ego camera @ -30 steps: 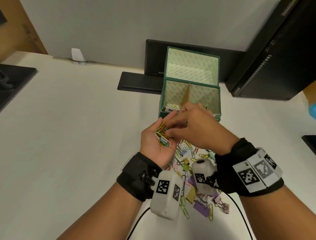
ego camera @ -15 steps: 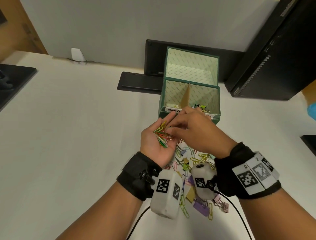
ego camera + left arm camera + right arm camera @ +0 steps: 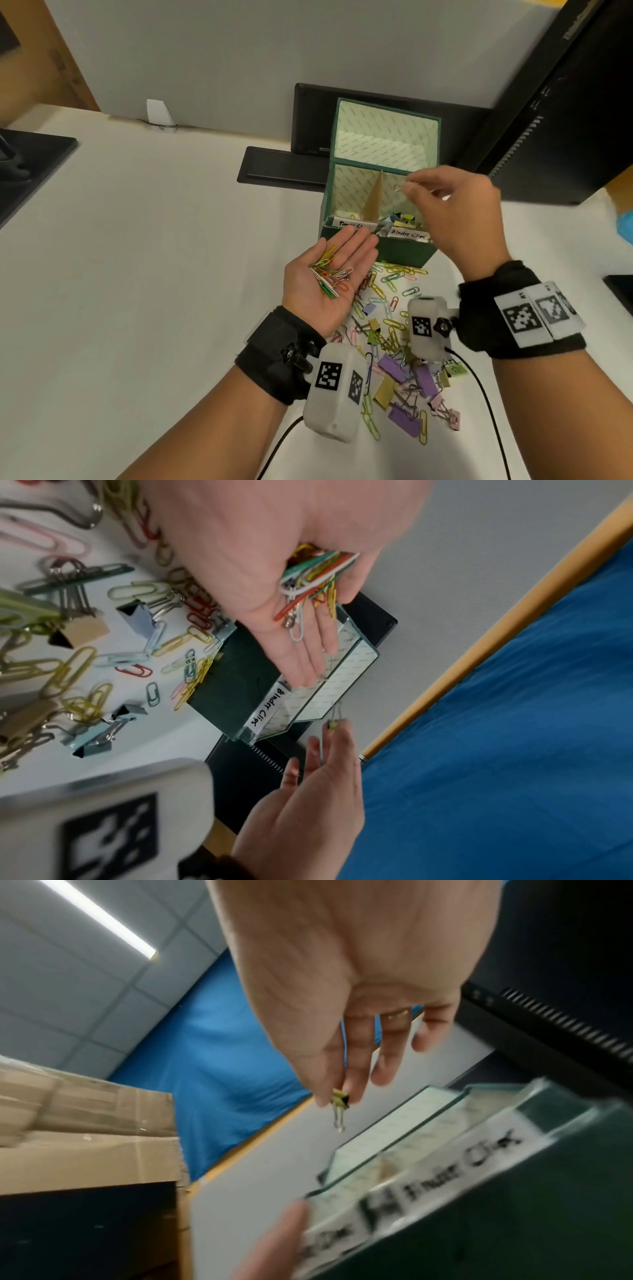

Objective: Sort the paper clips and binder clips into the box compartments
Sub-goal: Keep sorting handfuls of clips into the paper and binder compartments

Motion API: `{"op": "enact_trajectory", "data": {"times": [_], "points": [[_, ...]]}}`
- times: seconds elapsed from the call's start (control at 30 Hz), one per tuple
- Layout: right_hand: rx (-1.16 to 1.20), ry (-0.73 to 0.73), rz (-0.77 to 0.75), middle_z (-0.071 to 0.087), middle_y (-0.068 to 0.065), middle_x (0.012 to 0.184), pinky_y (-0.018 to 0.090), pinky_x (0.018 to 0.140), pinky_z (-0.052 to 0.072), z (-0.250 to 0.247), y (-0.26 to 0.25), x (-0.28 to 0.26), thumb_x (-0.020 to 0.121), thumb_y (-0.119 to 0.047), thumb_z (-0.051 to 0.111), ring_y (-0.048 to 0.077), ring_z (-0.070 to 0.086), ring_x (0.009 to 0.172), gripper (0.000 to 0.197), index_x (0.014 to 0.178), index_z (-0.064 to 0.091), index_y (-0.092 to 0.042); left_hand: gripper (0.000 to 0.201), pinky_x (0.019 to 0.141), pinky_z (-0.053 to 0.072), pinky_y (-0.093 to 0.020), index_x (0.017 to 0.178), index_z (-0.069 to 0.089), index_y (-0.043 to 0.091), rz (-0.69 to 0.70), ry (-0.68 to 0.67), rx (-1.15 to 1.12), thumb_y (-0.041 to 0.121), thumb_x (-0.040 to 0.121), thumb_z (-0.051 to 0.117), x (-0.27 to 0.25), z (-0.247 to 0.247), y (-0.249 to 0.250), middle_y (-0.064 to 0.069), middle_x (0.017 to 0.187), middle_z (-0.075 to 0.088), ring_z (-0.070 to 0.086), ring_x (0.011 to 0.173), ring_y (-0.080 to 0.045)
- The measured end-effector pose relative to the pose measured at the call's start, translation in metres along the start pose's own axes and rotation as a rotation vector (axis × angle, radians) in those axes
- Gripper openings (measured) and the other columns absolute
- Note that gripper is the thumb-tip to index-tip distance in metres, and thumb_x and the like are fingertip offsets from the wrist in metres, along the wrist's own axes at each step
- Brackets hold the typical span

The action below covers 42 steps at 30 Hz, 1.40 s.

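My left hand (image 3: 337, 260) lies palm up and flat in front of the green box (image 3: 387, 251), carrying a bunch of coloured paper clips (image 3: 329, 277) (image 3: 315, 574). My right hand (image 3: 411, 186) hovers above the box's right compartment, labelled "Binder Clips" (image 3: 409, 234). Thumb and forefinger pinch a small yellow binder clip (image 3: 339, 1100) (image 3: 334, 723) with its wire handles hanging down. Several binder clips (image 3: 404, 219) lie in that compartment. A cardboard divider (image 3: 375, 202) separates it from the left compartment, labelled for paper clips. A loose pile of paper clips and binder clips (image 3: 394, 346) covers the table between my wrists.
The box's lid (image 3: 387, 140) stands open at the back. A black flat stand (image 3: 281, 166) lies left of the box, a black computer case (image 3: 565, 102) rises at the right. Camera cables (image 3: 479, 394) trail toward me.
My right hand has left the left palm and risen to the right over the box, with a binder clip pinched. The left palm has flattened out.
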State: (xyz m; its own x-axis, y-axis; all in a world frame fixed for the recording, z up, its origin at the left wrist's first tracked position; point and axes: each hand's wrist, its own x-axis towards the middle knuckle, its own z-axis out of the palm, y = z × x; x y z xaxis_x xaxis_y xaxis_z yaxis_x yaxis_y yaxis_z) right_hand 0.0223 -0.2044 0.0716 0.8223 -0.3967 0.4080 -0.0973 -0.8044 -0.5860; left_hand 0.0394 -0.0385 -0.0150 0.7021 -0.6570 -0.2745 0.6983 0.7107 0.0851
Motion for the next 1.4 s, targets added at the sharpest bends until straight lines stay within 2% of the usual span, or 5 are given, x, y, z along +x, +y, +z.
{"op": "enact_trajectory", "data": {"times": [0.2, 0.53, 0.73, 1.2, 1.4], "points": [[-0.365, -0.29, 0.133, 0.064, 0.0, 0.125, 0.05, 0.101, 0.04, 0.004, 0.025, 0.004, 0.088, -0.042, 0.067, 0.029, 0.046, 0.122, 0.023, 0.11, 0.069, -0.039, 0.045, 0.094, 0.048, -0.052, 0.113, 0.064, -0.009, 0.004, 0.005, 0.0, 0.024, 0.102, 0.036, 0.0, -0.001, 0.0, -0.027, 0.121, 0.063, 0.065, 0.107, -0.04], [-0.008, -0.62, -0.374, 0.055, -0.034, 0.084, 0.009, 0.083, 0.029, 0.014, -0.008, -0.04, 0.076, -0.027, 0.082, -0.016, 0.046, 0.09, 0.014, 0.089, 0.08, -0.032, 0.042, 0.059, 0.058, -0.03, 0.124, 0.059, -0.002, 0.036, 0.083, 0.09, 0.025, 0.101, 0.037, 0.001, 0.002, 0.0, -0.022, 0.121, 0.065, 0.069, 0.095, -0.03], [-0.121, -0.642, -0.369, 0.063, -0.017, 0.095, 0.045, 0.089, 0.047, 0.027, -0.007, -0.042, 0.075, -0.037, 0.081, 0.017, 0.057, 0.097, 0.017, 0.092, 0.079, -0.036, 0.042, 0.081, 0.058, -0.035, 0.117, 0.063, -0.001, 0.034, 0.087, 0.144, 0.025, 0.101, 0.035, 0.001, 0.0, -0.001, -0.021, 0.117, 0.067, 0.069, 0.099, -0.03], [-0.348, -0.442, -0.492, 0.051, -0.009, 0.095, 0.041, 0.077, 0.037, 0.036, -0.007, -0.047, 0.091, -0.024, 0.067, 0.021, 0.042, 0.092, 0.007, 0.093, 0.068, -0.03, 0.046, 0.103, 0.037, -0.022, 0.13, 0.054, -0.007, 0.009, 0.129, 0.024, 0.023, 0.1, 0.036, 0.002, -0.003, 0.0, -0.018, 0.122, 0.058, 0.054, 0.096, -0.017], [-0.395, -0.517, -0.419, 0.048, -0.013, 0.1, 0.036, 0.083, 0.027, 0.024, -0.015, -0.042, 0.093, -0.042, 0.056, 0.012, 0.032, 0.098, 0.018, 0.101, 0.07, -0.034, 0.042, 0.058, 0.056, -0.031, 0.118, 0.057, -0.008, 0.022, 0.063, -0.019, 0.023, 0.102, 0.033, 0.001, 0.001, 0.0, -0.025, 0.097, 0.069, 0.069, 0.066, -0.028]]}}
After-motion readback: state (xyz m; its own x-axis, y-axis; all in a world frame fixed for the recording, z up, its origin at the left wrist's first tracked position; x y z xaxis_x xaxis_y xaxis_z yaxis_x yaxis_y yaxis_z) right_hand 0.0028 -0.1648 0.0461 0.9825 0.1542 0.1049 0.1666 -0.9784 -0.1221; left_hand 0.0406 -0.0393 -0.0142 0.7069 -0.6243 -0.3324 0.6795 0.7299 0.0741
